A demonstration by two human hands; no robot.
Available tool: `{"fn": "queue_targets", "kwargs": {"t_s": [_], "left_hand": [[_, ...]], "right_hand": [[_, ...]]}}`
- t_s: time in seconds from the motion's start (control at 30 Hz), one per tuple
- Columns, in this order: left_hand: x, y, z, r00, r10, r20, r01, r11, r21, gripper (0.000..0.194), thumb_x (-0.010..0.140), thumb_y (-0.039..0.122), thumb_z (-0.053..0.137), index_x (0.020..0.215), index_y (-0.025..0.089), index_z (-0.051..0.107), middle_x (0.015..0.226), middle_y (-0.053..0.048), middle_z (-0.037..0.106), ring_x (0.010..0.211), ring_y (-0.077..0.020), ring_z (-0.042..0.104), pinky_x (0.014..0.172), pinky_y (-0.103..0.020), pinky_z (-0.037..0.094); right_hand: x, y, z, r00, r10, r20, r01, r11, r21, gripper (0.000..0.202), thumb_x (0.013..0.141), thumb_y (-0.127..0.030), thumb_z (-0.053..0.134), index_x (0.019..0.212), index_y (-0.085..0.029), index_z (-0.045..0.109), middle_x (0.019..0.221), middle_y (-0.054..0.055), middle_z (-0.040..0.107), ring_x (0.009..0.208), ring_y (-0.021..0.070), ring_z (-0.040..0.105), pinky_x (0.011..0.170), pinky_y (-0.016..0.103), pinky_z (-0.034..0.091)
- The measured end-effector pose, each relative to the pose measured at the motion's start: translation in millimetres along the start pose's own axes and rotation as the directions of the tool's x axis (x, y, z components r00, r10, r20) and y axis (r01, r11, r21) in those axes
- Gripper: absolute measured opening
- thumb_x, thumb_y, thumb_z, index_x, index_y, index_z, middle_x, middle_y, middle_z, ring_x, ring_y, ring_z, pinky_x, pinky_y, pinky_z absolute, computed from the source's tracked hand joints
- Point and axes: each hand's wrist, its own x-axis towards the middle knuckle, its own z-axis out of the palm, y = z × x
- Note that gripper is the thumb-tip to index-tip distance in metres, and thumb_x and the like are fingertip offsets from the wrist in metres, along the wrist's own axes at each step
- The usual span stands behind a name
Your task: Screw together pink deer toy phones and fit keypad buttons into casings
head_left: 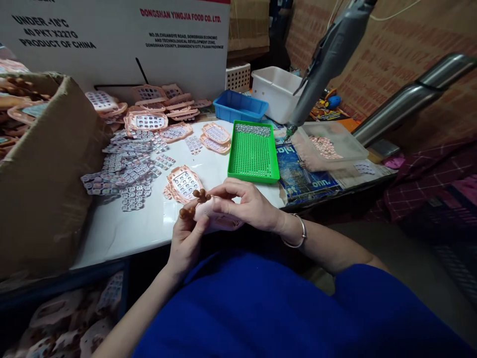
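Between my two hands is a pale pink plastic casing (205,211) with brown antler-like knobs (201,195) on its far left side. My left hand (187,236) grips its left end, thumb pressed on the pale surface. From the right, my right hand (248,204) pinches the casing's top with thumb and fingers. The casing's underside is mostly hidden. Just beyond it, a pink panel with a grid of round holes (185,183) lies on the white table (149,232). A green perforated tray (274,171) stands farther off, with small silvery screws (252,130) heaped at its far end.
Loose button sheets (130,166) and stacked pink panels (164,107) cover the table's left. A cardboard box (40,179) of parts stands at left. A grey electric screwdriver (324,59) hangs right, near a clear tub of pink pieces (348,149). Blue (238,107) and white bins (276,82) stand behind.
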Motion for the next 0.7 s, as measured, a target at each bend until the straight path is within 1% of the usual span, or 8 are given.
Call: {"fn": "queue_targets", "kwargs": {"t_s": [0.13, 0.23, 0.3, 0.37, 0.47, 0.6, 0.63, 0.7], "left_hand": [[-1.6, -0.9, 2.0, 0.995, -0.096, 0.011, 0.097, 0.985, -0.141, 0.03, 0.077, 0.04, 0.076, 0.106, 0.038, 0.067, 0.118, 0.004, 0.068, 0.115, -0.0199, 0.059, 0.101, -0.035, 0.045], [-2.4, -3.5, 4.7, 0.993, -0.116, 0.019, 0.117, 0.964, -0.239, 0.03, 0.074, 0.038, 0.079, 0.102, 0.04, 0.069, 0.117, 0.006, 0.068, 0.115, -0.0173, 0.059, 0.097, -0.03, 0.047], [-3.0, -5.5, 6.4, 0.992, -0.123, 0.014, 0.123, 0.956, -0.265, 0.03, 0.073, 0.036, 0.08, 0.1, 0.04, 0.069, 0.117, 0.006, 0.068, 0.114, -0.0171, 0.059, 0.095, -0.029, 0.048], [-3.8, -6.6, 7.9, 0.993, -0.118, -0.007, 0.112, 0.958, -0.262, 0.029, 0.074, 0.037, 0.079, 0.1, 0.039, 0.068, 0.117, 0.005, 0.068, 0.113, -0.0179, 0.06, 0.094, -0.03, 0.049], [-4.4, -4.0, 8.9, 0.994, -0.104, -0.046, 0.091, 0.971, -0.219, 0.028, 0.074, 0.037, 0.079, 0.1, 0.036, 0.068, 0.118, 0.003, 0.068, 0.112, -0.0185, 0.061, 0.095, -0.031, 0.049], [0.0, 8.1, 7.0, 0.989, -0.011, -0.15, -0.009, 0.992, -0.129, 0.027, 0.075, 0.034, 0.079, 0.1, 0.032, 0.068, 0.117, 0.003, 0.068, 0.112, -0.0189, 0.061, 0.1, -0.031, 0.045], [2.4, 11.5, 6.5, 0.986, 0.015, -0.169, -0.034, 0.993, -0.114, 0.027, 0.075, 0.034, 0.079, 0.1, 0.032, 0.068, 0.116, 0.003, 0.068, 0.114, -0.0193, 0.06, 0.101, -0.031, 0.045], [8.2, 16.6, 6.5, 0.984, 0.028, -0.174, -0.048, 0.993, -0.11, 0.027, 0.076, 0.035, 0.078, 0.101, 0.031, 0.068, 0.116, 0.002, 0.068, 0.118, -0.0207, 0.058, 0.1, -0.031, 0.045]], "right_hand": [[-0.3, -0.3, 1.4, 1.0, -0.017, -0.015, 0.017, 1.0, -0.025, 0.018, 0.085, -0.03, 0.068, 0.097, -0.017, 0.072, 0.082, 0.001, 0.065, 0.076, 0.0107, 0.058, 0.072, 0.025, 0.047], [-1.2, -1.5, 4.2, 0.994, -0.098, -0.042, 0.094, 0.991, -0.099, 0.014, 0.085, -0.028, 0.066, 0.092, -0.016, 0.071, 0.08, 0.001, 0.065, 0.073, 0.0108, 0.058, 0.071, 0.025, 0.047], [-1.0, -1.8, 5.6, 0.985, -0.165, -0.052, 0.156, 0.977, -0.145, 0.012, 0.086, -0.026, 0.065, 0.088, -0.015, 0.07, 0.077, 0.001, 0.065, 0.071, 0.0107, 0.057, 0.07, 0.026, 0.047], [-0.3, -0.8, 6.2, 0.981, -0.188, -0.053, 0.178, 0.971, -0.157, 0.012, 0.086, -0.026, 0.064, 0.087, -0.015, 0.07, 0.076, 0.0, 0.065, 0.07, 0.0104, 0.056, 0.069, 0.025, 0.046], [0.2, 3.4, 5.3, 0.988, -0.156, -0.02, 0.15, 0.972, -0.178, 0.015, 0.09, -0.028, 0.061, 0.09, -0.016, 0.069, 0.08, 0.001, 0.066, 0.073, 0.0108, 0.058, 0.071, 0.025, 0.047], [-3.5, 10.1, 1.7, 0.987, -0.16, 0.011, 0.154, 0.926, -0.344, 0.027, 0.089, -0.037, 0.063, 0.106, -0.016, 0.067, 0.088, 0.004, 0.066, 0.08, 0.0139, 0.058, 0.073, 0.026, 0.045], [-4.8, 11.2, 0.9, 0.988, -0.151, 0.021, 0.147, 0.912, -0.384, 0.029, 0.088, -0.038, 0.064, 0.106, -0.015, 0.066, 0.086, 0.004, 0.065, 0.079, 0.0142, 0.057, 0.073, 0.027, 0.044], [-6.7, 12.5, 0.7, 0.993, -0.112, 0.026, 0.112, 0.901, -0.42, 0.026, 0.087, -0.038, 0.065, 0.098, -0.014, 0.066, 0.081, 0.003, 0.064, 0.074, 0.0136, 0.055, 0.07, 0.026, 0.043]]}}
